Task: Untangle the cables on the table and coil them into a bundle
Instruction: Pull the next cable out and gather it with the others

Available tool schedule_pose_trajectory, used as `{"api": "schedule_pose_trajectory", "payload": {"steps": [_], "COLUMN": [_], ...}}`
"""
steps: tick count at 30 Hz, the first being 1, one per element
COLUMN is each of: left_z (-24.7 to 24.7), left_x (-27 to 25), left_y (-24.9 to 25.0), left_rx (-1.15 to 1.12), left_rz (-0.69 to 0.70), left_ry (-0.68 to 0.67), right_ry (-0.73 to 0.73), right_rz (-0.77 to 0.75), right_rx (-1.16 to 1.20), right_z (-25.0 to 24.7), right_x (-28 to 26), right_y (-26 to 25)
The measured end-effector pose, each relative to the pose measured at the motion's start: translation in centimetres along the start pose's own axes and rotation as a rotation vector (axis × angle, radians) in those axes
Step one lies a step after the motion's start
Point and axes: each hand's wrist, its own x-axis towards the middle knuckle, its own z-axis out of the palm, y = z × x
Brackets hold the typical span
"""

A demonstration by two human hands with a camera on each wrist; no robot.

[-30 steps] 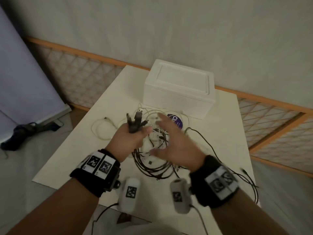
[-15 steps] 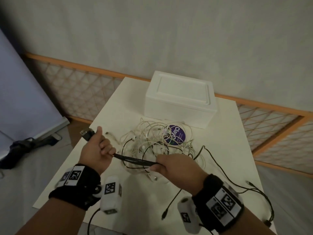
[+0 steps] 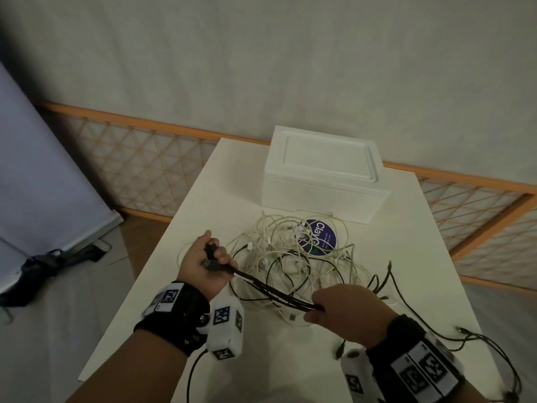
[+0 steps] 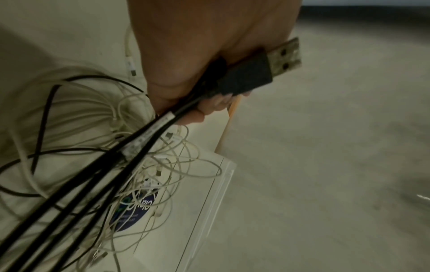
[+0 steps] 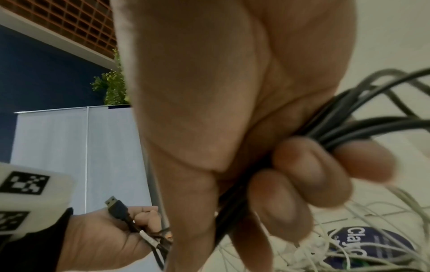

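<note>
Several black cables (image 3: 273,292) run taut between my two hands above the white table (image 3: 162,324). My left hand (image 3: 207,264) grips their plug ends, and a black USB plug (image 4: 260,68) sticks out past the fingers (image 4: 209,106). My right hand (image 3: 343,311) is curled round the same black cables (image 5: 349,132) further along, near the table's front. Behind them a tangle of white cables (image 3: 293,254) lies on the table, mixed with thin black loops. More black cable (image 3: 436,335) trails off to the right edge.
A white foam box (image 3: 322,173) stands at the back of the table, with a round purple sticker (image 3: 321,237) in front of it under the cables. An orange lattice rail (image 3: 139,158) runs behind the table. A dark bag (image 3: 43,266) lies on the floor at left.
My left hand has swung from centre out to the left with the plug ends; my right hand closed on the black cables and slid down them toward me, drawing them straight.
</note>
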Motion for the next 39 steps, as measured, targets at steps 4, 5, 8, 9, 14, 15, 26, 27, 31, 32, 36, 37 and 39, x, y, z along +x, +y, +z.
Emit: {"api": "schedule_pose_trajectory", "payload": {"steps": [4,5,8,9,14,15,26,27,31,32,36,37,39], "left_z": [1.2,1.5,2.3,2.7,3.5,3.4,3.1,2.6,0.1,-0.1,1.2,1.8,3.0], "left_x": [-0.2,-0.3,-0.8,-1.0,-2.2,-2.4,-3.9,-3.7,-2.3,-2.4,-3.4,-3.6,-4.0], "left_y": [-0.2,-0.4,-1.6,-2.1,-3.2,-2.9,-2.1,-1.8,-0.7,-0.9,-1.5,-1.5,-1.2], "left_rx": [-0.004,-0.010,-0.030,-0.027,0.074,0.127,0.718,0.747,0.729,0.767,0.774,0.748,0.752], "left_rz": [-0.032,-0.045,-0.080,-0.086,-0.038,-0.004,0.280,0.303,0.386,0.390,0.419,0.466,0.510], "left_ry": [0.020,0.017,0.016,0.019,-0.037,-0.062,-0.286,-0.343,-0.521,-0.547,-0.440,-0.368,-0.280], "right_ry": [-0.066,-0.067,0.007,0.046,0.227,0.229,0.252,0.275,0.350,0.346,0.357,0.364,0.359], "right_rz": [-0.001,-0.015,-0.056,-0.076,-0.075,-0.064,-0.130,-0.116,-0.087,-0.142,-0.266,-0.268,-0.298], "right_rx": [0.091,0.127,0.281,0.344,0.541,0.555,0.707,0.691,0.650,0.598,0.498,0.463,0.421], "right_z": [-0.2,-0.3,-0.5,-0.5,-0.2,-0.3,-2.3,-2.6,-3.0,-3.2,-3.1,-3.2,-3.6], "right_x": [1.0,1.5,3.5,4.2,6.8,6.9,8.4,8.3,8.0,7.7,8.4,8.5,8.4], "right_y": [-0.9,-1.4,-4.2,-5.3,-8.2,-8.2,-9.8,-9.7,-9.2,-9.2,-9.7,-9.9,-10.4]}}
